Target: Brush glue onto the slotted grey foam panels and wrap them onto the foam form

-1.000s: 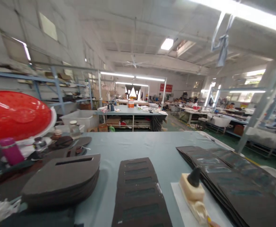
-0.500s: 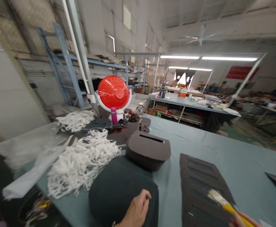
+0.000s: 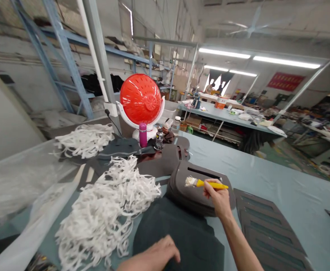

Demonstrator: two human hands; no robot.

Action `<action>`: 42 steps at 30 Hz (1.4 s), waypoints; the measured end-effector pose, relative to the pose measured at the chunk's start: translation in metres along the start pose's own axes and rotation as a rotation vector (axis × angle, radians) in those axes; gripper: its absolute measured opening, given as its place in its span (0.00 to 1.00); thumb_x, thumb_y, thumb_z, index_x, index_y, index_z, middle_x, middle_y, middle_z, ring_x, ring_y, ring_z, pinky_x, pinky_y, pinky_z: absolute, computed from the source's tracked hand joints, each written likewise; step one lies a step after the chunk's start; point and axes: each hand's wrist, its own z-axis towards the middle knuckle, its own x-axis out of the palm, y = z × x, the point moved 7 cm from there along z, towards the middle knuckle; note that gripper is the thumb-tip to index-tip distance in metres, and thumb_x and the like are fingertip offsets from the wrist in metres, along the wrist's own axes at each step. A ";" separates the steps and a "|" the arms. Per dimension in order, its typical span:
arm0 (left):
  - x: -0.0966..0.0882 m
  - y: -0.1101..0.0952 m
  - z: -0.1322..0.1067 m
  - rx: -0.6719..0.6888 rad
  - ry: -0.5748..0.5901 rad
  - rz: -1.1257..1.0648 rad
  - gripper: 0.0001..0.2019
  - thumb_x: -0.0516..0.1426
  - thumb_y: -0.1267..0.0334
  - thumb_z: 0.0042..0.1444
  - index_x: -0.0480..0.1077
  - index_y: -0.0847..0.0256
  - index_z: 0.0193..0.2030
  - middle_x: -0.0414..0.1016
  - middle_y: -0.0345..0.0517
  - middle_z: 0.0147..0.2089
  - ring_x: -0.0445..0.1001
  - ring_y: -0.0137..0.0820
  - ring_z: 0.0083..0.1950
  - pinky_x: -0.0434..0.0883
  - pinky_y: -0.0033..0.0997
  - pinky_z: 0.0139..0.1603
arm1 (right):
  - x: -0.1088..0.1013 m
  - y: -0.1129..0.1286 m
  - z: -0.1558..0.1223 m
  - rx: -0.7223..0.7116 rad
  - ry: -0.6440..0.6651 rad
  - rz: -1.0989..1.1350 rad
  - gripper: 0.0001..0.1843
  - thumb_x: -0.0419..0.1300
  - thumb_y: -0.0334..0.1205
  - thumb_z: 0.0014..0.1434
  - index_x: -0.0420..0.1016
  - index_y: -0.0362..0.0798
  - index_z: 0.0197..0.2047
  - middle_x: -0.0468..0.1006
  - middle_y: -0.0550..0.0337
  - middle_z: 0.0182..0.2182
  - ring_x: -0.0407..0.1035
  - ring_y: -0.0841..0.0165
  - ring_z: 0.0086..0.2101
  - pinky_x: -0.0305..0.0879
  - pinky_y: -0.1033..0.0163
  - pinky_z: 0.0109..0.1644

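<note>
My right hand is closed around the yellow handle of a paintbrush. Its pale, clumped bristles sit over the top of a stack of dark grey-brown foam-like pieces, which have a long slot near the far edge. I cannot tell whether the bristles touch the surface. Nearer to me, dark green-black sheet pieces with a rounded left edge lie flat. Above them my left hand is slightly blurred, its fingers loosely bent and nothing visible in them. Right of the stack lies a dark slotted panel.
White strips lie in a tangled heap on the left, with a smaller strip pile behind. A red round heater, a pink bottle and a small dark jar stand at the back. The blue-green table extends right.
My right hand has carried the brush leftward from the slotted panel to the slotted stack. My left hand stays low over the dark sheets. The view has turned, so the table things appear shifted.
</note>
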 end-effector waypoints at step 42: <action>-0.125 0.021 0.157 -0.196 -0.764 0.053 0.14 0.42 0.62 0.63 0.60 0.56 0.52 0.76 0.44 0.45 0.73 0.30 0.47 0.66 0.34 0.50 | -0.008 -0.009 -0.059 -0.125 -0.274 -0.292 0.09 0.55 0.45 0.57 0.70 0.48 0.32 0.73 0.62 0.26 0.67 0.71 0.25 0.62 0.67 0.32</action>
